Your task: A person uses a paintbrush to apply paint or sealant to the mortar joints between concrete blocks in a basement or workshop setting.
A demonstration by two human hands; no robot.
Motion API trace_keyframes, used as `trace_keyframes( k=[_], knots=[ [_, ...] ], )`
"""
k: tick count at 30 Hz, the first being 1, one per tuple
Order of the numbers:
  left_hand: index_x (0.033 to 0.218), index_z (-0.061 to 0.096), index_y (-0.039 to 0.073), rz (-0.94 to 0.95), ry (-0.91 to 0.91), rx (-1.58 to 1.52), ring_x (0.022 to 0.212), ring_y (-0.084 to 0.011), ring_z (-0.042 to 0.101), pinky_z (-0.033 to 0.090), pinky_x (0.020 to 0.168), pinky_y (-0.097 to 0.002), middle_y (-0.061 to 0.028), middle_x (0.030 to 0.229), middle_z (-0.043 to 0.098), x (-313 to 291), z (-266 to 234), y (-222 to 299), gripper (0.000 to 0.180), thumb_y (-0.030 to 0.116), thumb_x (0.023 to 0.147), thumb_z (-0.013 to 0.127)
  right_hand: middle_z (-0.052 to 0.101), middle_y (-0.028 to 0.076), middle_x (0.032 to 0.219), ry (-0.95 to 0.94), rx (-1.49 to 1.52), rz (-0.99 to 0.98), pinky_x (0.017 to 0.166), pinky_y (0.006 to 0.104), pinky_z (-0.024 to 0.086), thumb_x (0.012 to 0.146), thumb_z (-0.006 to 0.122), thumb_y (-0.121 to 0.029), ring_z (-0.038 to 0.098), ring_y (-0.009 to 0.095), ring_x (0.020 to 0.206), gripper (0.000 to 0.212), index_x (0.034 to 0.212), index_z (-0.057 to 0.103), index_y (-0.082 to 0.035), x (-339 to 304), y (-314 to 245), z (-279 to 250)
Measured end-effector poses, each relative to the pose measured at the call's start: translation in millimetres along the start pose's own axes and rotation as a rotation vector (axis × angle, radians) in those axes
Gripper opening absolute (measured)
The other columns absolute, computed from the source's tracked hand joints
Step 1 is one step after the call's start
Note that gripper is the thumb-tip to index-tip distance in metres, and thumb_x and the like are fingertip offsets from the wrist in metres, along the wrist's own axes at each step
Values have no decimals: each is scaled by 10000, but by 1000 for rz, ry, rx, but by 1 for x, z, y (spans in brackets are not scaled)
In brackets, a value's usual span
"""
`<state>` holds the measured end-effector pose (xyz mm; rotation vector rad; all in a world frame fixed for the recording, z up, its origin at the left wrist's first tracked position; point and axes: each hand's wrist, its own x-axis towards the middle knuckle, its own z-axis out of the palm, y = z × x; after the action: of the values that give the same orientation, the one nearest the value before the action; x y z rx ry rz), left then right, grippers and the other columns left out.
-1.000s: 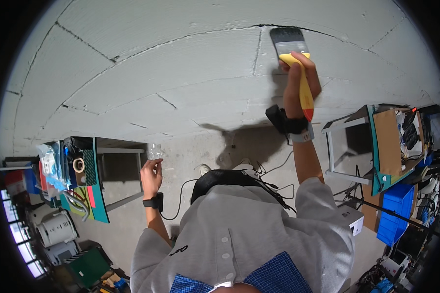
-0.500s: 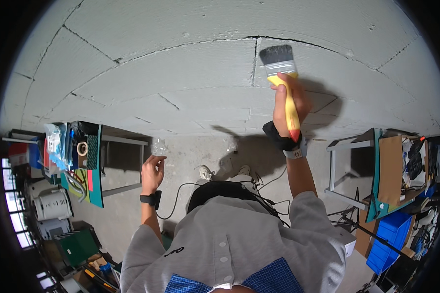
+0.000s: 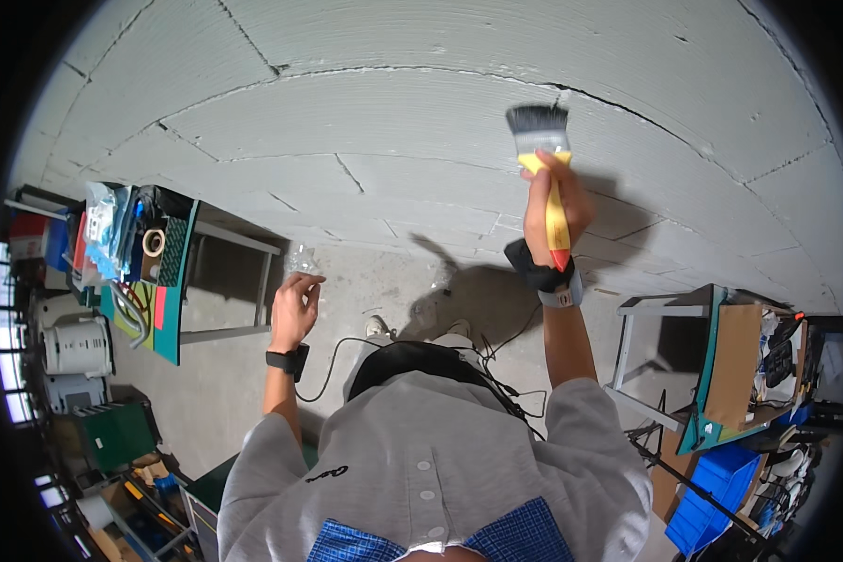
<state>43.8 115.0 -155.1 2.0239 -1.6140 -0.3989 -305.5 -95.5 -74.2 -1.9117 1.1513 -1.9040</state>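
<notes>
A flat paintbrush [image 3: 557,220] with a yellow handle, a red end and dark bristles is gripped in my right hand [image 3: 539,211]. The bristles point up at the pale grey block wall [image 3: 421,122], just below a dark joint line, and are slightly blurred. Whether they touch the wall, I cannot tell. Lower on the left, my left hand [image 3: 294,311] hangs in front of my body with its fingers loosely bent and apart. Nothing shows in it. Beyond its fingertips, a crumpled clear plastic piece [image 3: 301,258] appears to lie on the floor by the wall.
To the left stands a green-topped table [image 3: 170,314] loaded with plastic bags and a tape roll [image 3: 154,243]. On the right, another table [image 3: 703,398] carries a cardboard box [image 3: 732,365]; a blue crate [image 3: 712,501] is below. Black cables [image 3: 326,389] loop around my waist.
The view has shifted along the wall, so the vertical joint now lies right of the bristles' middle. My right hand keeps its grip on the paintbrush. The left hand stays loosely bent.
</notes>
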Motion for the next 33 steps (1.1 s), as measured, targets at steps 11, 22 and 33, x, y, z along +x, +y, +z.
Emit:
trace_keyframes(
  k=[11, 22, 33],
  knots=[
    [1033, 762, 41, 57, -13, -71, 701, -207, 676, 504, 597, -315, -109, 1041, 712, -1, -12, -91, 170, -2, 909, 655, 757, 137, 928, 76, 80, -14, 686, 264, 574, 1045, 607, -164, 742, 166, 779, 228, 1163, 717, -2, 10, -40, 26],
    [1034, 747, 17, 67, -72, -149, 687, -222, 675, 502, 578, -321, -129, 1027, 699, 16, -30, -171, 154, -13, 927, 640, 732, 86, 959, 40, -82, 306, 703, 246, 534, 1050, 596, -193, 691, 124, 815, 255, 1175, 705, 2, -59, -31, 39],
    [1057, 756, 33, 161, -62, -178, 707, -248, 675, 517, 615, -347, -139, 1031, 700, 39, -46, -162, 158, 28, 950, 640, 728, 148, 1018, 215, -423, 320, 863, 376, 535, 950, 646, -117, 699, 296, 941, 212, 1111, 777, -73, -84, 5, 19]
  ],
)
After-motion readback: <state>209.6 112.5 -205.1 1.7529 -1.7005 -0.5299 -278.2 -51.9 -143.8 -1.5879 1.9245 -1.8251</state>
